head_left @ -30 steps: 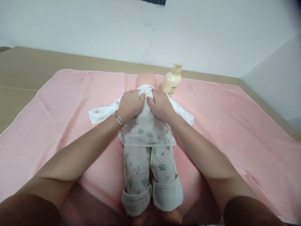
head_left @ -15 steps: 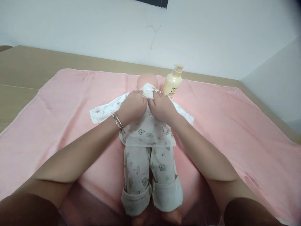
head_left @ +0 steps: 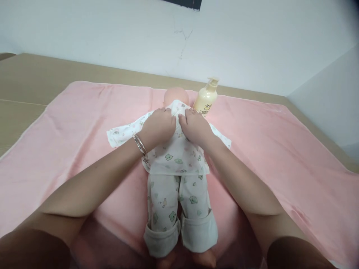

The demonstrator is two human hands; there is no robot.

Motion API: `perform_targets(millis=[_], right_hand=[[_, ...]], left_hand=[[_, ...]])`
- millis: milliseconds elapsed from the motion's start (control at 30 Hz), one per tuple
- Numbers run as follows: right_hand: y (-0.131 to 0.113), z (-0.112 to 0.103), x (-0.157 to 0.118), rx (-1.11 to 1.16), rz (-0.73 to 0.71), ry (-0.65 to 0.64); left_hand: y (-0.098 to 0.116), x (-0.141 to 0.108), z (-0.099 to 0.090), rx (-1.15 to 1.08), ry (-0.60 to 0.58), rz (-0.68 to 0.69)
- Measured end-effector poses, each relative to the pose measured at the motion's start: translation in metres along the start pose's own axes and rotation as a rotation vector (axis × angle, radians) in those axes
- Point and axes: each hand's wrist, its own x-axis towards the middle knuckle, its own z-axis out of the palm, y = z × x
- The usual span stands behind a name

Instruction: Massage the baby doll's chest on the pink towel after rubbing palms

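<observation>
A doll lies on a pink blanket (head_left: 92, 157), its bald head (head_left: 175, 96) at the far end and its feet nearest me. It wears a white printed shirt (head_left: 179, 160) with spread sleeves and printed trousers (head_left: 193, 198) with rolled cuffs. My left hand (head_left: 160, 125), with silver bangles (head_left: 139, 145) at the wrist, is closed on the upper front of the shirt. Close beside it, my right hand (head_left: 195, 127) has its fingers bent over the shirt near the collar. The fabric is raised between the hands and covers the lower part of the doll's head.
A cream pump bottle (head_left: 206, 98) stands right of the doll's head. The blanket lies on a wooden table (head_left: 56, 67) that meets a white wall (head_left: 112, 33). A dark object hangs at the top edge.
My right hand has shifted slightly to the right, so a little more of the shirt shows between my hands. My left hand stays nearly where it was.
</observation>
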Motion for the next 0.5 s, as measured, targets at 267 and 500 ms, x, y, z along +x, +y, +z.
perform_targets(millis=[267, 500], right_hand=[[-0.018, -0.002, -0.023, -0.146, -0.085, 0.049], [0.009, 0.006, 0.010, 0.033, -0.046, 0.032]], left_hand=[[-0.002, 0.001, 0.006, 0.046, 0.041, -0.039], [0.001, -0.001, 0.002, 0.013, 0.006, -0.073]])
